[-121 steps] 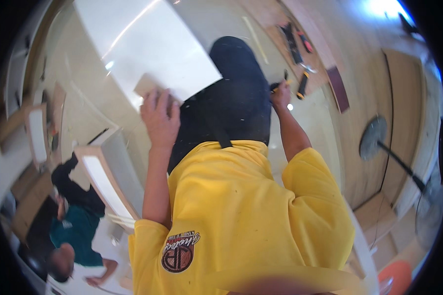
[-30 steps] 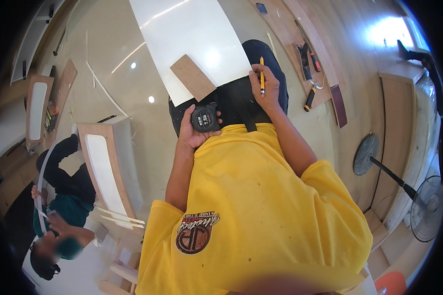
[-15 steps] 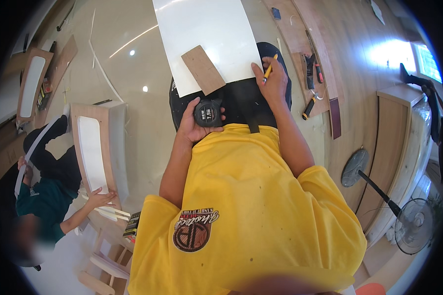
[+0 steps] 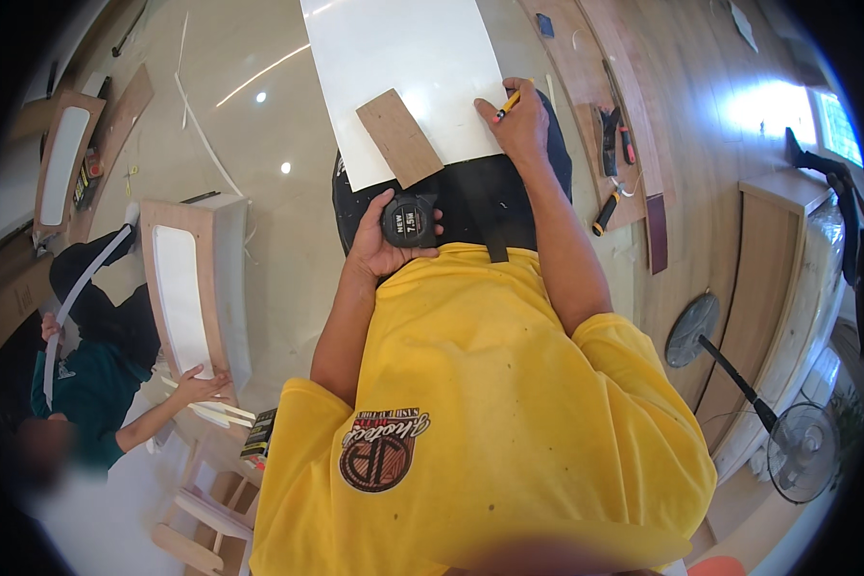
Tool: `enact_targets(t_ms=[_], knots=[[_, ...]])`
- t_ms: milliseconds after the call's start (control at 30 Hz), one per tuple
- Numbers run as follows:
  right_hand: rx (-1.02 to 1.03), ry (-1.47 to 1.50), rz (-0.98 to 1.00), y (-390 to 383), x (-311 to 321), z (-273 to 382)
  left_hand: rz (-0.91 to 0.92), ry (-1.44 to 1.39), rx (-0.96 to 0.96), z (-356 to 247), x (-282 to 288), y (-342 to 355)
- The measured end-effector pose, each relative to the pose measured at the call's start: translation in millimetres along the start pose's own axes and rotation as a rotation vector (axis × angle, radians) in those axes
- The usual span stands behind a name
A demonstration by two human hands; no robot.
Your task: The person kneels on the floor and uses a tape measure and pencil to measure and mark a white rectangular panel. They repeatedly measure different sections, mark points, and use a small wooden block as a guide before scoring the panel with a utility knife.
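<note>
My left hand is closed around a black tape measure close to my lap. In my right hand a yellow pencil is gripped between the fingers, and the hand rests at the right edge of a white panel. That panel lies over my dark-clothed legs and runs off the top of the view. A small brown wooden rectangle lies slanted on its near part, just beyond the tape measure.
To the right, wooden boards and hand tools, including a hammer, lie on the floor. A standing fan is at lower right. On the left, a co-worker holds a pale strip and touches a wooden drawer-like box.
My right hand with the pencil has moved left and slightly up, onto the white panel's right edge. The left hand stays put. The co-worker's pale strip has shifted.
</note>
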State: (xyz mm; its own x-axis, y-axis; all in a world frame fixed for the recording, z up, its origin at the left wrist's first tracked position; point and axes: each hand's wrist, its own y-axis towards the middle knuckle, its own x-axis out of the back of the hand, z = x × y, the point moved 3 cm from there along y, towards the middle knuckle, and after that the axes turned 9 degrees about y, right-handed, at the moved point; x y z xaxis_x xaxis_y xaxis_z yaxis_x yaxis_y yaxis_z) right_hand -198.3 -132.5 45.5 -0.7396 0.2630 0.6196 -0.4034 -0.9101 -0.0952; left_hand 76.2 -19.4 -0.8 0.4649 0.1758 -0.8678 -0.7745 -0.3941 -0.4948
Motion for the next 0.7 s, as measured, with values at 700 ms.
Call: enact_targets(t_ms=[700], knots=[[-0.049,-0.193,0.217,27,11,13,-0.018,-0.012,0.013,0,1,1]])
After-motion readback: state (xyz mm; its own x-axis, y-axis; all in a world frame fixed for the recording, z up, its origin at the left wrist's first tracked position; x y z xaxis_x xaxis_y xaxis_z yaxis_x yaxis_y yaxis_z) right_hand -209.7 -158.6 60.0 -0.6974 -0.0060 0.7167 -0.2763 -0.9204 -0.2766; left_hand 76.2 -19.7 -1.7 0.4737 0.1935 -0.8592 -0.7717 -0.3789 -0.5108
